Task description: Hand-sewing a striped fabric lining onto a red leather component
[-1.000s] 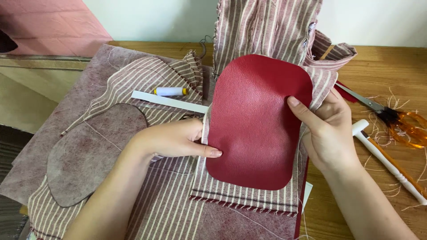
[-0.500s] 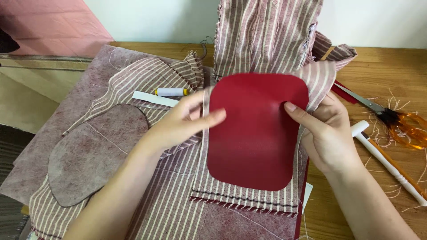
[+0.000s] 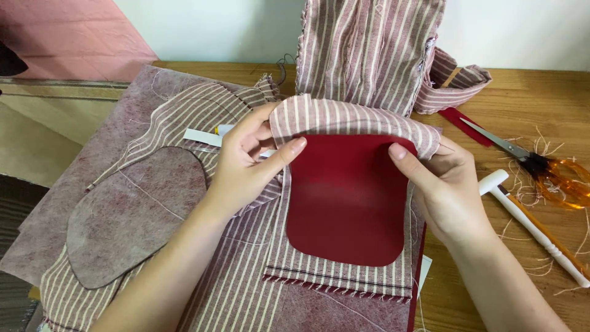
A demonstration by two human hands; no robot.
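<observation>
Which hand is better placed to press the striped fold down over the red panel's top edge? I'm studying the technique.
Probably the left hand: it already pinches the striped fabric at its folded edge above the red panel. The right hand steadies the panel's right side.

The rounded panel (image 3: pixel 347 203) is plain deep red. The striped cloth (image 3: pixel 344 117) folded over its top edge is dusty mauve with thin white stripes. The oval felt piece (image 3: pixel 132 215) is mottled greyish mauve. The scissors (image 3: pixel 553 175) have translucent orange handles and grey blades. The small mallet (image 3: pixel 534 227) is white. The counter (image 3: pixel 534 92) is warm brown wood.
</observation>
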